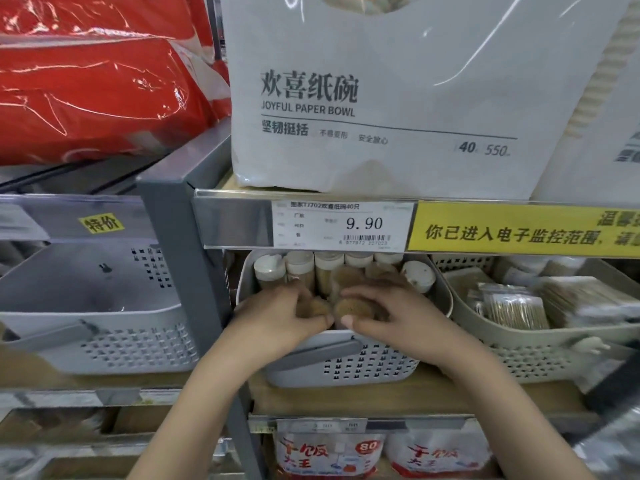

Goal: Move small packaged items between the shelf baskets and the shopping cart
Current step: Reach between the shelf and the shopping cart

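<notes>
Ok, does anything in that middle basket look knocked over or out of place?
Mostly tidy. The jars along the back of the middle basket stand upright in a row, but the one at the right end leans over, its cap tipped toward the camera. Both hands, left and right, hold jars at the front.

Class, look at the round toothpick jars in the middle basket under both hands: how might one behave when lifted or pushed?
The toothpick jars look like rigid cylinders, so probably stiff and apt to roll on their sides. Small and stick-filled, they are likely light. Packed tightly in the basket, one may nudge its neighbours.
</notes>
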The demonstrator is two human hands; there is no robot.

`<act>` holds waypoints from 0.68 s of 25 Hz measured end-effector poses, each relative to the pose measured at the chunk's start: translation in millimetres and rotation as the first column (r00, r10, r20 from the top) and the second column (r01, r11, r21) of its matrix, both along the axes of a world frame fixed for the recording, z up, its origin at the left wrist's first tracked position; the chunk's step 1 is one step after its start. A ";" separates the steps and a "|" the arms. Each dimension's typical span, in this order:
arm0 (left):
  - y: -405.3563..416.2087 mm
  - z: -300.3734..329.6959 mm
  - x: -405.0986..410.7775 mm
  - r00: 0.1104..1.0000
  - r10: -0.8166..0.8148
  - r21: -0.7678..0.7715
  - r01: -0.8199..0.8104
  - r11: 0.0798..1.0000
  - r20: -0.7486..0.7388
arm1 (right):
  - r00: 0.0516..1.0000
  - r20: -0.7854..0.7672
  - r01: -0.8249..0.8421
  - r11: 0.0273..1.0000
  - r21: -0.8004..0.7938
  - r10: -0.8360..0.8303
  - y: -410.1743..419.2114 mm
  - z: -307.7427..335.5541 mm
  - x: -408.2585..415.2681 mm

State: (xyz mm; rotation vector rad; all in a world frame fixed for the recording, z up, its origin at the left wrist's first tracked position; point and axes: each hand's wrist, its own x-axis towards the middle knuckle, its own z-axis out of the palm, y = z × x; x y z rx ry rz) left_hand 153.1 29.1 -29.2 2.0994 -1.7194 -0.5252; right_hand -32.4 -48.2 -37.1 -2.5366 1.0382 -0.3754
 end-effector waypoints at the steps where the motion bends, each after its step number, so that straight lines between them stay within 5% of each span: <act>1: 0.7 -0.2 0.2 1.000 -0.008 0.001 0.008 1.000 -0.001 | 1.000 -0.024 0.006 1.000 -0.014 -0.006 0.6 -0.3 -0.1; 6: 2.8 -0.4 -2.6 0.995 -0.003 -0.061 0.009 0.998 0.102 | 0.992 -0.123 0.003 0.996 -0.084 -0.013 6.3 -1.5 1.4; 17: 6.3 -5.1 -4.9 0.990 0.007 -0.156 0.016 0.988 0.144 | 0.997 -0.073 -0.013 0.994 -0.110 0.005 8.6 -6.9 -2.8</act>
